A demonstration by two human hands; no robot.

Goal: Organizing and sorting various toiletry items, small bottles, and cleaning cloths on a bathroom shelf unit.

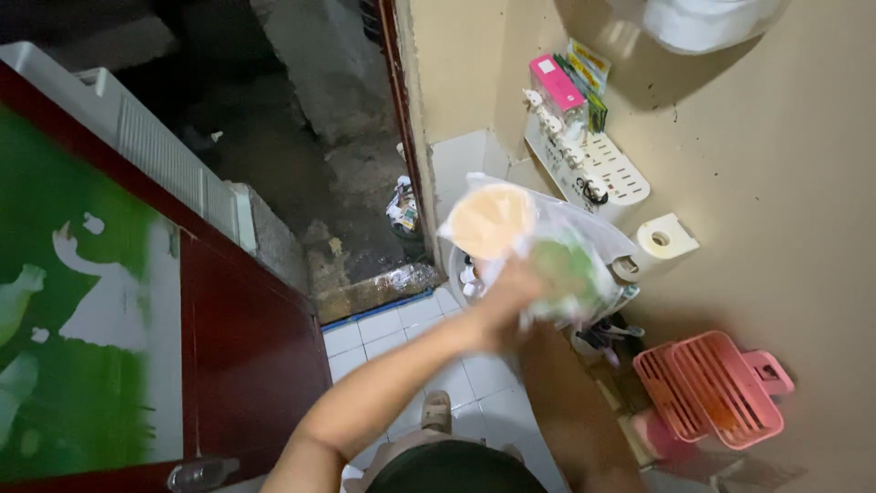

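Note:
My left hand (505, 303) is raised in front of me and grips a clear plastic bag (584, 239). Inside the bag are a round peach-coloured lid or tub (491, 219) and something green (570, 270). A blurred brown shape (566, 411), perhaps my right forearm, rises from the bottom edge towards the underside of the bag. Its hand is hidden behind the bag. The bag hangs in front of the corner by the doorway.
A dark red door (246, 347) stands open at the left. A white wall rack (598, 173) holds a pink box (557, 87), with a toilet roll (664, 239) below. Pink plastic baskets (716, 388) hang lower right. White floor tiles (383, 329) meet a wet threshold (374, 292).

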